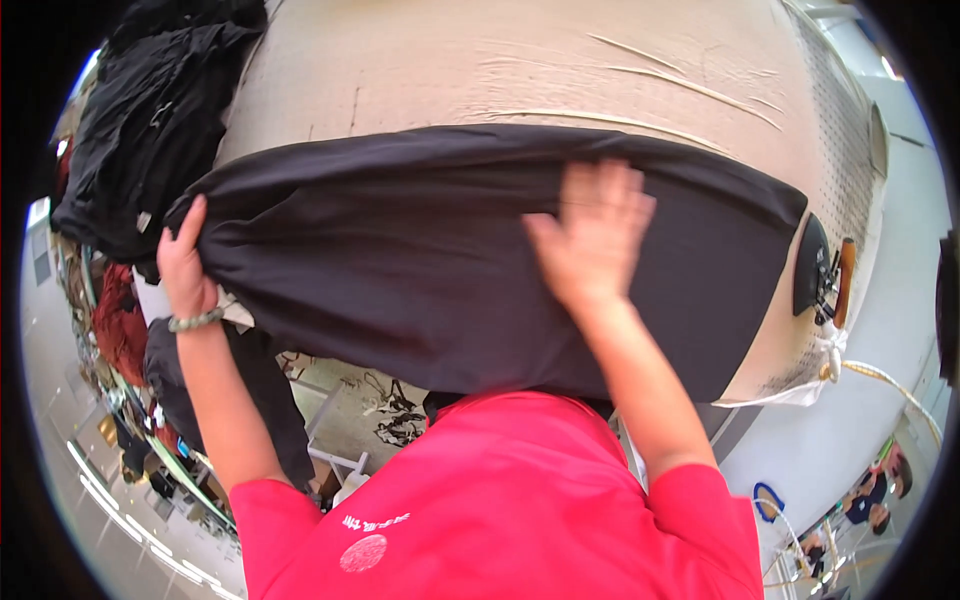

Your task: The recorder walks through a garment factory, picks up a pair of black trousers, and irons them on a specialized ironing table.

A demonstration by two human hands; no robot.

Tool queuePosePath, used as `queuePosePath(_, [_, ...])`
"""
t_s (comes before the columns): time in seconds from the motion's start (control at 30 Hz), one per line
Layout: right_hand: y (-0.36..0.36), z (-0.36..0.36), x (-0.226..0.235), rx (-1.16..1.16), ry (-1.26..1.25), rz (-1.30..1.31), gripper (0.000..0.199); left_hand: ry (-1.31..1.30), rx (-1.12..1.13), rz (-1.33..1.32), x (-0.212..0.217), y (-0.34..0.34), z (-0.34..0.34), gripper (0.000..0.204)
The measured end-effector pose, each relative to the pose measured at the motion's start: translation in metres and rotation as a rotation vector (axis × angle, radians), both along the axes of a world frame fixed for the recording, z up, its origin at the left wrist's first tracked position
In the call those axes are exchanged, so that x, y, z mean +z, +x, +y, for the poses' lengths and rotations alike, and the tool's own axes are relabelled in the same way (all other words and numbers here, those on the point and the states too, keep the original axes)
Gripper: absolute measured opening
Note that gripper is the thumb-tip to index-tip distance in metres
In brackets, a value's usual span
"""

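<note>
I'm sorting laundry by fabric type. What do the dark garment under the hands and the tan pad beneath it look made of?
Dark, nearly black garment: soft matte cloth, probably knit, draping limply off the edge. Tan pad: woven cover, likely padded, creased into ridges.

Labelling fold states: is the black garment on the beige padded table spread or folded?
Spread. The black fabric garment lies across the beige padded table; right hand flat on it, left hand gripping its left edge.

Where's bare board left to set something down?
Free: the beige board top beyond the black garment, between the black clothes pile and the perforated right end. Crowded: garment under the right hand, left hand gripping its edge, iron at right.
</note>
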State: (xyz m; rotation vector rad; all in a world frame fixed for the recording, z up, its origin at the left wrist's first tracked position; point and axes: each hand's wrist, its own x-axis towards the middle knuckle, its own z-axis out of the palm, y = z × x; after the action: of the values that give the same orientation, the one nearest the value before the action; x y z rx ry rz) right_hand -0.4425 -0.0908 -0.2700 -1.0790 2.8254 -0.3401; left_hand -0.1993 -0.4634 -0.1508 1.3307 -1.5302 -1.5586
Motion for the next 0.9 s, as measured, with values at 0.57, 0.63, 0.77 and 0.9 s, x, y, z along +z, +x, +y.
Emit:
queuePosePath(0.57, [-0.153,0.22,0.0,-0.243,-0.085,0.259,0.034,-0.99,-1.18,-0.363,-0.097,-0.192,0.269,0.068])
queuePosePath(0.63, [-0.187,0.227,0.024,-0.234,-0.186,0.254,0.037,-0.982,-1.255,-0.31,-0.1,-0.224,0.306,0.07])
queuePosePath(0.77, [-0.226,0.223,0.033,-0.458,0.02,0.058,0.049,-0.99,-1.327,-0.185,-0.113,-0.293,0.39,0.071])
queuePosePath(0.9, [-0.24,0.233,0.038,-0.388,0.054,0.139,0.045,-1.036,-1.311,-0.209,-0.118,-0.327,0.427,0.071])
